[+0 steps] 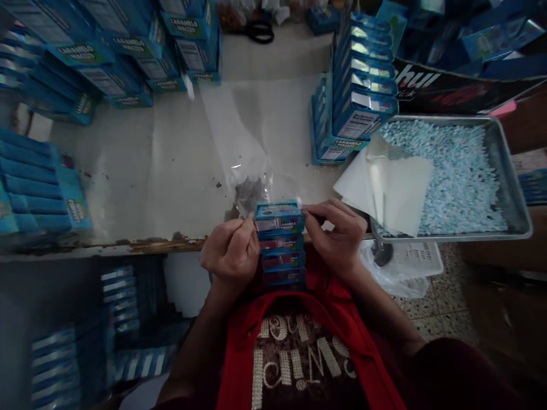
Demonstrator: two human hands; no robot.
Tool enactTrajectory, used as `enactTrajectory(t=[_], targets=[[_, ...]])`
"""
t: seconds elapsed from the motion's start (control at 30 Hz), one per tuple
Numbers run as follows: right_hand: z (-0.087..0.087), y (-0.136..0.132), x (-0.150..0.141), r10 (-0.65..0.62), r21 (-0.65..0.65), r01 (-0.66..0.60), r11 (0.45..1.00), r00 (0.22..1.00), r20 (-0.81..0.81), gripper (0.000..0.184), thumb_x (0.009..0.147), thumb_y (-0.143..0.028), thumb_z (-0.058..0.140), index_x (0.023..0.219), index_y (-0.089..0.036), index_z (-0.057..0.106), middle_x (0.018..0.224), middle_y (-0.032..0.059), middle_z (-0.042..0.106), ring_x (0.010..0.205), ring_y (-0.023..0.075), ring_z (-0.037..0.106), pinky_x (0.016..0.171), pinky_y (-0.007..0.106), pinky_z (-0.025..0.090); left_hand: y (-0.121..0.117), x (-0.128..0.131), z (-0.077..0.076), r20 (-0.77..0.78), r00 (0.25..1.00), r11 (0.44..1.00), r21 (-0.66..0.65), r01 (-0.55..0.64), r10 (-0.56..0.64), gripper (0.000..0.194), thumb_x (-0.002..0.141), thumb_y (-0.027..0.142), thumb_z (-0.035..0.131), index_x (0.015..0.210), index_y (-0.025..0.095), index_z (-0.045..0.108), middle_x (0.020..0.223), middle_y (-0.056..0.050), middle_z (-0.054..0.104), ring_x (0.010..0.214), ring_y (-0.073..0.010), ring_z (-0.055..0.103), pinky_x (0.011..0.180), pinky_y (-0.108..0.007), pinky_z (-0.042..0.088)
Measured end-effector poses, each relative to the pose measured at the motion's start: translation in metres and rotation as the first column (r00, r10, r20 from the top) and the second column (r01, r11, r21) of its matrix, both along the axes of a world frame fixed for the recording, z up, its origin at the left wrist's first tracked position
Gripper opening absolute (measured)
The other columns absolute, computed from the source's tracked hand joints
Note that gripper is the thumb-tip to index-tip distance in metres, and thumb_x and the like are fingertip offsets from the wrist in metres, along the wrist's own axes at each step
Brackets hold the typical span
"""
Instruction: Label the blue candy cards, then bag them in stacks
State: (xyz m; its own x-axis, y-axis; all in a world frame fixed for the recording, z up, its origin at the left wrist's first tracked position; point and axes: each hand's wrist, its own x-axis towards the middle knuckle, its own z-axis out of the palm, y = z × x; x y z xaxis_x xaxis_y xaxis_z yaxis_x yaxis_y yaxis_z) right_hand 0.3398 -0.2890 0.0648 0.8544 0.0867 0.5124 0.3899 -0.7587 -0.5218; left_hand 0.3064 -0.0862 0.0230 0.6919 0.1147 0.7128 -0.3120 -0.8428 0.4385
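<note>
A row of small blue candy boxes (280, 244), marked "Caramelo Macizo", stands at the table's near edge in front of my body. Clear plastic film (252, 193) lies crumpled just beyond its far left end and seems to reach both sides of the top box. My left hand (231, 245) is closed at the top box's left corner, thumb and finger pinching the film. On the opposite corner, my right hand (337, 228) pinches film with thumb and forefinger, its other fingers curled. The film between the fingertips is thin and hard to see.
Stacks of blue boxes (123, 62) stand at the back left, and another stack (363, 85) stands right of centre. A metal tray (519, 199) of small pale-blue candies sits at right, with white paper sheets (388, 188) over its left side. Black scissors (258, 32) lie at the back.
</note>
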Motion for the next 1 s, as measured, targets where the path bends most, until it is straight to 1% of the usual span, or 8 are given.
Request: enactTrajectory(t=[0.07, 0.17, 0.3, 0.47, 0.57, 0.73, 0.87, 1.0], targets=[[-0.003, -0.005, -0.009, -0.026, 0.038, 0.024, 0.999, 0.999, 0.046, 0.016, 0.101, -0.022, 0.068, 0.096, -0.029, 0.081, 0.077, -0.0003, 0.078, 0.064, 0.0159, 0.071, 0.060, 0.032, 0.059, 0.001, -0.001, 0.001, -0.010, 1.000, 1.000, -0.008, 0.026, -0.026, 0.016, 0.098, 0.013, 0.073, 0.106, 0.025, 0.079, 0.091, -0.006, 0.076, 0.082, -0.0175, 0.073, 0.080, -0.031, 0.057], [-0.020, -0.024, -0.025, 0.067, -0.083, -0.052, 0.995, 0.981, 0.182, 0.016, 0.096, -0.022, 0.076, 0.106, -0.033, 0.081, 0.081, 0.0000, 0.080, 0.065, 0.0175, 0.071, 0.060, 0.034, 0.059, 0.006, -0.011, -0.008, 0.024, 0.999, 0.997, 0.074, 0.027, -0.029, 0.022, 0.094, 0.012, 0.077, 0.112, 0.025, 0.076, 0.096, -0.006, 0.078, 0.084, -0.0190, 0.076, 0.082, -0.033, 0.061], [-0.045, -0.039, -0.026, 0.076, -0.181, -0.055, 0.982, 0.991, 0.113, 0.012, 0.099, -0.031, 0.073, 0.109, -0.033, 0.079, 0.089, 0.0025, 0.083, 0.076, 0.0200, 0.076, 0.068, 0.035, 0.060, 0.011, -0.014, -0.029, 0.057, 0.990, 0.988, 0.100, 0.119, -0.126, 0.035, 0.090, 0.010, 0.081, 0.118, 0.027, 0.070, 0.100, -0.006, 0.080, 0.090, -0.0212, 0.077, 0.083, -0.035, 0.063], [-0.054, -0.020, -0.002, -0.033, -0.061, 0.040, 0.997, 0.994, 0.100, 0.014, 0.104, -0.023, 0.058, 0.100, -0.026, 0.071, 0.088, 0.0053, 0.081, 0.080, 0.0191, 0.077, 0.073, 0.033, 0.060, 0.005, 0.011, -0.046, -0.061, 0.998, 0.999, -0.039, -0.031, 0.029, 0.013, 0.097, 0.029, 0.075, 0.101, 0.022, 0.066, 0.091, -0.007, 0.077, 0.081, -0.0204, 0.072, 0.075, -0.034, 0.059], [-0.049, -0.005, 0.002, -0.059, 0.104, 0.057, 0.993, 0.998, 0.019, 0.015, 0.102, -0.019, 0.056, 0.097, -0.026, 0.069, 0.086, 0.0041, 0.078, 0.078, 0.0178, 0.073, 0.074, 0.033, 0.058, 0.006, 0.021, -0.045, -0.189, 0.980, 0.998, 0.022, -0.066, 0.069, 0.011, 0.100, 0.032, 0.069, 0.102, 0.021, 0.068, 0.087, -0.006, 0.076, 0.075, -0.0186, 0.069, 0.068, -0.030, 0.053], [-0.041, 0.001, 0.004, 0.007, 0.356, 0.052, 0.933, 0.987, -0.162, 0.010, 0.099, -0.019, 0.055, 0.101, -0.025, 0.062, 0.088, -0.0003, 0.069, 0.074, 0.0155, 0.063, 0.069, 0.031, 0.055, 0.007, 0.017, -0.044, -0.310, 0.951, 0.989, 0.145, 0.031, 0.015, 0.022, 0.107, 0.027, 0.057, 0.089, 0.021, 0.068, 0.084, -0.007, 0.075, 0.072, -0.0172, 0.066, 0.061, -0.028, 0.041], [-0.051, -0.007, 0.009, 0.166, 0.279, -0.127, 0.952, 0.979, -0.121, 0.015, 0.107, -0.023, 0.053, 0.116, -0.026, 0.064, 0.101, 0.0037, 0.071, 0.090, 0.0182, 0.067, 0.080, 0.034, 0.057, 0.004, 0.011, -0.042, -0.322, 0.946, 0.979, 0.202, 0.027, 0.040, 0.026, 0.106, 0.025, 0.055, 0.082, 0.021, 0.064, 0.078, -0.007, 0.068, 0.062, -0.0176, 0.058, 0.055, -0.031, 0.033], [-0.063, -0.013, 0.012, 0.178, 0.202, -0.164, 0.966, 0.982, -0.056, 0.023, 0.110, -0.023, 0.044, 0.118, -0.025, 0.066, 0.104, 0.0072, 0.072, 0.095, 0.0209, 0.069, 0.085, 0.038, 0.058, 0.011, 0.008, -0.030, -0.309, 0.951, 0.952, 0.287, 0.109, -0.016, 0.021, 0.105, 0.025, 0.058, 0.090, 0.020, 0.071, 0.087, -0.010, 0.073, 0.062, -0.0177, 0.060, 0.056, -0.032, 0.034]])
